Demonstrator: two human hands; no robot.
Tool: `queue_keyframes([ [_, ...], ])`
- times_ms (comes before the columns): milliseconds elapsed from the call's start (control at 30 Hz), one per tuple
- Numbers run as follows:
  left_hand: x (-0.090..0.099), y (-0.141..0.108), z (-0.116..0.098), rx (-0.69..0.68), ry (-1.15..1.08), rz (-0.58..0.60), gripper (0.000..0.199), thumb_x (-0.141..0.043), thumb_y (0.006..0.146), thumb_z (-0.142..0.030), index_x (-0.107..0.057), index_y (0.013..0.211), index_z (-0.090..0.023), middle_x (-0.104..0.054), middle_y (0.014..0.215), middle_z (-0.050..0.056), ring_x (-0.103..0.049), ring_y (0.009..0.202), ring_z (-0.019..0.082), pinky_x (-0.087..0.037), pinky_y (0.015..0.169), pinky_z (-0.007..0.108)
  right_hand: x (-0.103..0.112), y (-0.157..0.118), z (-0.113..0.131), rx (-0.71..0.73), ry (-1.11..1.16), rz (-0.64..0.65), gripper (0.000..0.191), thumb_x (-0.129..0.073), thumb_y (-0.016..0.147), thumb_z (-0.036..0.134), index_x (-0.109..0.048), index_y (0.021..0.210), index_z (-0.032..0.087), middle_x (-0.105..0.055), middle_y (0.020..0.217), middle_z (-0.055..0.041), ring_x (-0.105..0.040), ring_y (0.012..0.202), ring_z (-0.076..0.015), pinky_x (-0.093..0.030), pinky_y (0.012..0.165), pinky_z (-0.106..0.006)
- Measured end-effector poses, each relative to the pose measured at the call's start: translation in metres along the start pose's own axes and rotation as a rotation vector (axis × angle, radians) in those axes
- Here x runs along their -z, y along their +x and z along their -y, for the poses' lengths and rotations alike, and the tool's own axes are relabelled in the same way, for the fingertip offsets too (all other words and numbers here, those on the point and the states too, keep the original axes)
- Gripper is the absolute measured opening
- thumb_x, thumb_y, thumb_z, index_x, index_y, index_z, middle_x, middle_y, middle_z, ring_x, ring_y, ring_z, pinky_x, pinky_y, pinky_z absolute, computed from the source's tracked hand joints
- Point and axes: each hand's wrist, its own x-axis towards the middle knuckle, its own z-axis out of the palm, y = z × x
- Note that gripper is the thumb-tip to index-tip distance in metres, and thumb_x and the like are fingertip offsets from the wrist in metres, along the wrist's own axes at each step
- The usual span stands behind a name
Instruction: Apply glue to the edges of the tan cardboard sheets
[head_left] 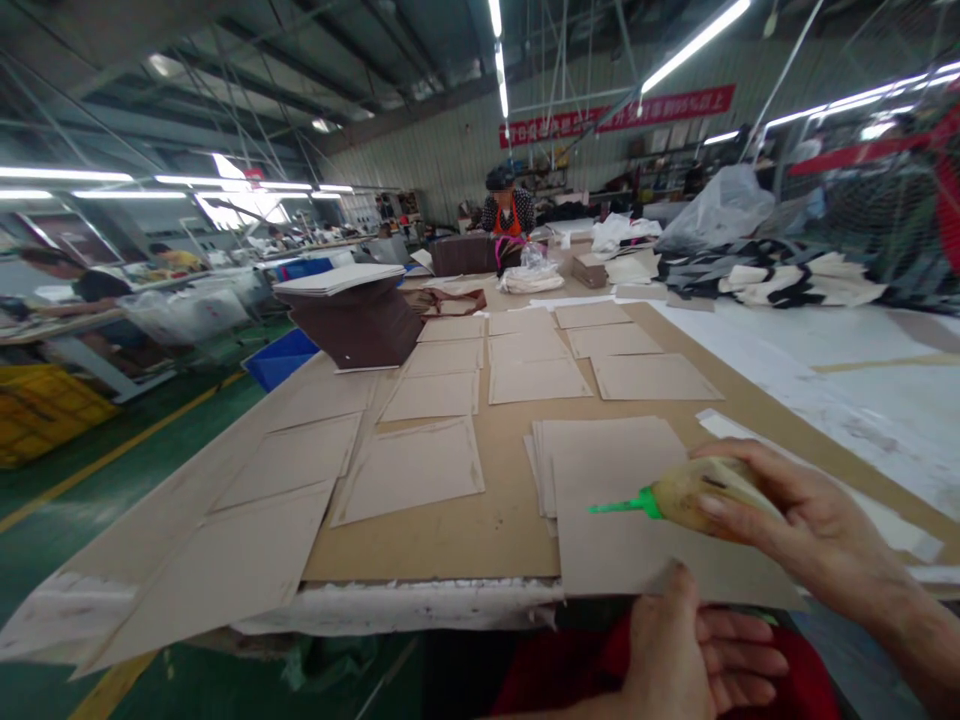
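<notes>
My right hand point(795, 510) is wrapped round a yellowish squeeze bottle point(701, 492) with a long green nozzle. The nozzle points left, over the top grey-brown cardboard sheet point(615, 450) of a small, slightly fanned stack. At the sheet's near edge, which overhangs the table, my left hand point(686, 645) has its thumb on top and its other fingers curled below, palm up. Its index finger is hidden, seemingly under the sheet. More cardboard sheets point(416, 465) lie in rows to the left and beyond, several with darker strips along their edges.
A tall stack of dark brown boards point(356, 325) stands at the table's left edge, near a blue bin point(281, 358). White sheeting point(847, 350) covers the right side. Dark and cream fabric point(802, 275) is piled farther back. A person in an orange apron point(510, 215) is at the far end.
</notes>
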Motion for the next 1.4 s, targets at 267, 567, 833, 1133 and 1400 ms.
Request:
queue_keyframes([
  [267,-0.011,-0.007,-0.007,0.001,0.027,-0.077,0.068,-0.025,0.1,-0.043,-0.07,0.068,-0.004,-0.068,0.068,0.014,-0.057,0.046,0.011,-0.034,0.044,0.02,-0.022,0.01,0.026,0.332,-0.107,0.282,0.023,-0.061,0.093,0.046,-0.063,0.102,0.024,-0.063,0.09,-0.0034,-0.061,0.079,-0.0213,-0.047,0.067,-0.033],
  [567,-0.01,-0.004,-0.005,-0.017,0.05,-0.081,0.061,-0.028,0.098,-0.036,-0.07,0.065,-0.006,-0.066,0.063,0.012,-0.055,0.042,0.011,-0.031,0.042,0.02,-0.029,0.017,0.036,0.345,-0.087,0.381,0.018,-0.059,0.097,0.041,-0.063,0.098,0.024,-0.06,0.085,-0.0002,-0.059,0.074,-0.0172,-0.043,0.066,-0.03],
  [833,-0.01,-0.004,-0.006,-0.021,0.11,-0.083,0.059,-0.022,0.097,-0.027,-0.067,0.064,-0.008,-0.065,0.058,0.01,-0.053,0.038,0.01,-0.03,0.042,0.02,-0.025,0.014,0.045,0.337,-0.001,0.513,0.021,-0.058,0.098,0.04,-0.066,0.088,0.024,-0.061,0.081,0.0014,-0.058,0.072,-0.0143,-0.042,0.064,-0.027],
  [1133,-0.011,-0.004,-0.005,-0.005,0.086,-0.101,0.062,-0.023,0.1,-0.035,-0.068,0.068,-0.007,-0.064,0.06,0.01,-0.053,0.039,0.01,-0.03,0.043,0.021,-0.028,0.022,0.04,0.251,0.029,0.53,0.022,-0.061,0.095,0.044,-0.066,0.088,0.024,-0.061,0.082,0.0016,-0.057,0.071,-0.0143,-0.041,0.062,-0.028],
  [1400,-0.014,-0.005,-0.01,0.078,0.092,-0.12,0.076,-0.008,0.102,-0.035,-0.059,0.051,-0.01,-0.062,0.057,0.01,-0.049,0.039,0.009,-0.029,0.045,0.022,-0.035,0.048,0.021,0.167,-0.136,0.374,0.032,-0.058,0.092,0.055,-0.066,0.091,0.024,-0.064,0.083,0.0008,-0.057,0.07,-0.0181,-0.039,0.061,-0.031],
])
